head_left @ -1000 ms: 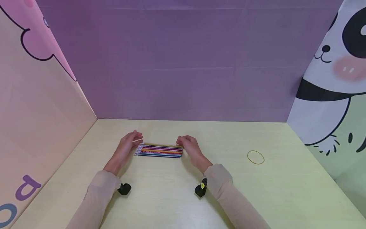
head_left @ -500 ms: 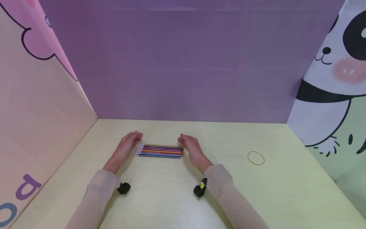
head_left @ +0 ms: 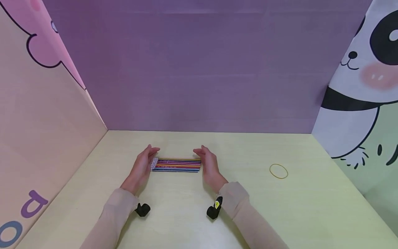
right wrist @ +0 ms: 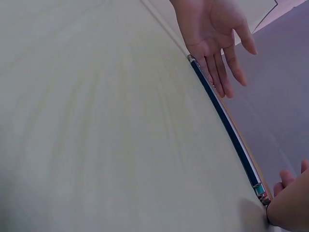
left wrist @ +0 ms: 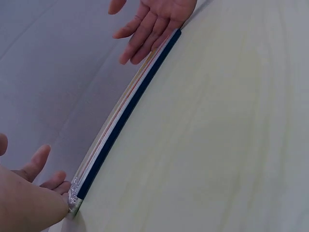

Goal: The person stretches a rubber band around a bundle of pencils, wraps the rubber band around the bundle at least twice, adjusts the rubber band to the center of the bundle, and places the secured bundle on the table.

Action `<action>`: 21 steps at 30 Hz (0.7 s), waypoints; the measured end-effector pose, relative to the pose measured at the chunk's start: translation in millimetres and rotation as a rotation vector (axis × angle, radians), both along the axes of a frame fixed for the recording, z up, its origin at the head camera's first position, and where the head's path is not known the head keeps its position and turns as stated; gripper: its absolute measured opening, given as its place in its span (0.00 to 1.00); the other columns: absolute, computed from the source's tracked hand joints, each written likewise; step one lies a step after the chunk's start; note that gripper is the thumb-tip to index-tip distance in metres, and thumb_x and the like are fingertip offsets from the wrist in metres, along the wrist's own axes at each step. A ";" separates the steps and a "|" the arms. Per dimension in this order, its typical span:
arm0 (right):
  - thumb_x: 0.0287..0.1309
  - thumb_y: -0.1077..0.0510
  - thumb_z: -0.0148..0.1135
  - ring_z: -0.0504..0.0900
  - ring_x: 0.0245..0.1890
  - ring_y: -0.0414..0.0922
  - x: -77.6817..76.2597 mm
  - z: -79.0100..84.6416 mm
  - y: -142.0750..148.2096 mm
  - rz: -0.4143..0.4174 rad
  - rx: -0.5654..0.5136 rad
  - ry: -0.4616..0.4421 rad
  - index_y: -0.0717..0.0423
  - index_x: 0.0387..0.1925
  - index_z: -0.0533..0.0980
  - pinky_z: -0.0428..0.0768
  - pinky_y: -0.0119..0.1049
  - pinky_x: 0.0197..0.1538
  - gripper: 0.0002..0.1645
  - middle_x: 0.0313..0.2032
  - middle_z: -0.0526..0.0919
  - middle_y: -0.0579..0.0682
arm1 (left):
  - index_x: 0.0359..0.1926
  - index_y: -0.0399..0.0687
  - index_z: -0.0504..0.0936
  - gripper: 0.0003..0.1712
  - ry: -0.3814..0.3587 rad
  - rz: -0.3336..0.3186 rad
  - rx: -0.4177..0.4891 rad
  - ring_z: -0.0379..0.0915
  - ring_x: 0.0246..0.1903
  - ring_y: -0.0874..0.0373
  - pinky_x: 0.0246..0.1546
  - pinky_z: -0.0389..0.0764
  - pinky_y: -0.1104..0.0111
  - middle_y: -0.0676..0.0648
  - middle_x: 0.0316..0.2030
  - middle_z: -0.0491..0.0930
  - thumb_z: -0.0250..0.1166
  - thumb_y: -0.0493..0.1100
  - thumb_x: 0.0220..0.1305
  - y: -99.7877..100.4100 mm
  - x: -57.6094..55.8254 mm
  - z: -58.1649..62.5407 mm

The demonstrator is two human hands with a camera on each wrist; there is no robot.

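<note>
On the far left, the pale side wall (head_left: 56, 138) carries two printed characters: a blue ring that reads as an "o" (head_left: 11, 234) and, above it, a tilted purple letter (head_left: 33, 204), perhaps an "a" or a "d". A black wrist camera (head_left: 142, 209) sits below the left hand (head_left: 141, 167), whose fingers are extended and grip nothing; its palm faces inward at the pale, dotted ends of the pencils. The pencils (head_left: 177, 165) lie flat and side by side on the worktop (head_left: 177, 214), between the two palms, their long axis running left to right from one hand to the other. Neither hand is clearly nearer: each stands at one end, seemingly touching or just beside it. Any lettering on the barrels is too small to read. The right hand (head_left: 210, 167), at the dark ends, also has its fingers straight and holds nothing. Its wrist camera (head_left: 213, 211) bears a yellow mark (head_left: 217, 204), illegible. Well apart, further right, lies a thin yellow band (head_left: 278, 171).
</note>
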State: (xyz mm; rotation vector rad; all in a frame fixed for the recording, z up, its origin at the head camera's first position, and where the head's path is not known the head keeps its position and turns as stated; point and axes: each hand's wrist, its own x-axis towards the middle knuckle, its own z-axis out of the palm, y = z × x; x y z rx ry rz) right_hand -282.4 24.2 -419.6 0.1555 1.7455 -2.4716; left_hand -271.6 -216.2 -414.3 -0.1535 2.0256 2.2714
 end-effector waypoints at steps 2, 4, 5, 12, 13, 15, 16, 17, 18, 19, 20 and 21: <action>0.74 0.47 0.45 0.68 0.68 0.50 0.9 -1.2 0.3 0.002 -0.011 0.011 0.67 0.53 0.76 0.54 0.43 0.75 0.27 0.62 0.76 0.57 | 0.72 0.35 0.58 0.36 0.000 0.001 0.009 0.42 0.76 0.53 0.75 0.41 0.65 0.43 0.76 0.49 0.38 0.60 0.80 -1.4 2.1 1.3; 0.74 0.47 0.46 0.68 0.68 0.50 0.9 -1.8 0.8 0.005 -0.014 0.019 0.68 0.52 0.76 0.55 0.42 0.75 0.27 0.61 0.77 0.57 | 0.72 0.33 0.58 0.36 0.017 0.030 0.007 0.43 0.76 0.52 0.75 0.42 0.65 0.42 0.76 0.50 0.38 0.59 0.80 -2.4 4.4 2.9; 0.74 0.47 0.46 0.69 0.68 0.50 1.1 -1.3 1.3 0.008 -0.016 0.021 0.68 0.52 0.75 0.55 0.42 0.75 0.27 0.61 0.77 0.57 | 0.71 0.33 0.58 0.36 0.023 0.053 0.000 0.44 0.76 0.52 0.75 0.42 0.65 0.42 0.75 0.50 0.39 0.59 0.80 -2.4 5.9 3.7; 0.73 0.49 0.48 0.69 0.67 0.53 0.0 -2.1 1.9 0.039 -0.111 0.042 0.69 0.50 0.73 0.56 0.43 0.74 0.25 0.61 0.76 0.63 | 0.71 0.38 0.61 0.35 0.023 0.163 -0.059 0.44 0.75 0.55 0.75 0.45 0.66 0.47 0.76 0.49 0.39 0.60 0.79 3.2 17.5 -0.3; 0.73 0.49 0.48 0.69 0.67 0.53 -0.5 -2.3 2.4 0.041 -0.122 0.046 0.69 0.49 0.73 0.56 0.43 0.74 0.25 0.61 0.76 0.64 | 0.71 0.39 0.61 0.35 0.018 0.162 -0.058 0.44 0.76 0.56 0.75 0.45 0.65 0.48 0.77 0.48 0.39 0.61 0.79 5.9 17.8 -0.9; 0.73 0.49 0.47 0.69 0.67 0.54 -1.1 -3.2 2.7 0.052 -0.139 0.051 0.69 0.49 0.73 0.55 0.43 0.74 0.24 0.61 0.75 0.65 | 0.71 0.40 0.62 0.37 0.015 0.167 -0.047 0.44 0.75 0.55 0.75 0.45 0.64 0.48 0.76 0.50 0.39 0.63 0.78 10.9 17.9 -2.0; 0.73 0.50 0.47 0.69 0.67 0.54 -1.4 -3.7 2.5 0.055 -0.148 0.051 0.69 0.48 0.73 0.55 0.43 0.74 0.24 0.61 0.76 0.65 | 0.71 0.41 0.63 0.37 0.011 0.173 -0.046 0.45 0.75 0.56 0.75 0.45 0.64 0.48 0.76 0.51 0.38 0.64 0.78 12.9 18.1 -2.3; 0.73 0.50 0.47 0.70 0.66 0.53 -1.2 -3.8 2.2 0.058 -0.155 0.049 0.69 0.48 0.74 0.55 0.43 0.74 0.24 0.61 0.75 0.65 | 0.70 0.41 0.63 0.37 0.009 0.181 -0.040 0.45 0.75 0.56 0.75 0.45 0.64 0.48 0.75 0.51 0.37 0.64 0.78 14.5 18.3 -2.7; 0.73 0.50 0.47 0.70 0.66 0.53 -0.8 -4.0 1.9 0.061 -0.158 0.049 0.69 0.48 0.73 0.56 0.42 0.74 0.24 0.62 0.75 0.65 | 0.70 0.40 0.63 0.38 0.010 0.189 -0.032 0.46 0.75 0.55 0.75 0.45 0.64 0.47 0.75 0.52 0.37 0.64 0.78 15.7 18.3 -2.8; 0.73 0.50 0.47 0.70 0.66 0.53 -0.4 -4.1 1.4 0.060 -0.163 0.045 0.69 0.48 0.73 0.56 0.42 0.74 0.23 0.62 0.75 0.64 | 0.70 0.40 0.63 0.38 0.009 0.197 -0.025 0.46 0.75 0.55 0.75 0.45 0.64 0.47 0.74 0.53 0.36 0.64 0.78 16.7 18.7 -2.8; 0.73 0.50 0.47 0.70 0.66 0.52 0.0 -4.1 0.7 0.057 -0.162 0.047 0.69 0.48 0.73 0.56 0.41 0.74 0.23 0.61 0.76 0.64 | 0.70 0.40 0.63 0.37 0.011 0.201 -0.018 0.46 0.75 0.55 0.75 0.45 0.64 0.47 0.74 0.53 0.36 0.64 0.78 17.2 19.1 -2.6; 0.73 0.50 0.48 0.70 0.66 0.52 0.3 -4.2 0.0 0.047 -0.162 0.049 0.69 0.48 0.74 0.56 0.42 0.74 0.23 0.61 0.77 0.64 | 0.70 0.39 0.63 0.37 0.012 0.200 -0.012 0.46 0.75 0.55 0.75 0.45 0.65 0.46 0.74 0.53 0.35 0.63 0.78 17.5 19.8 -2.1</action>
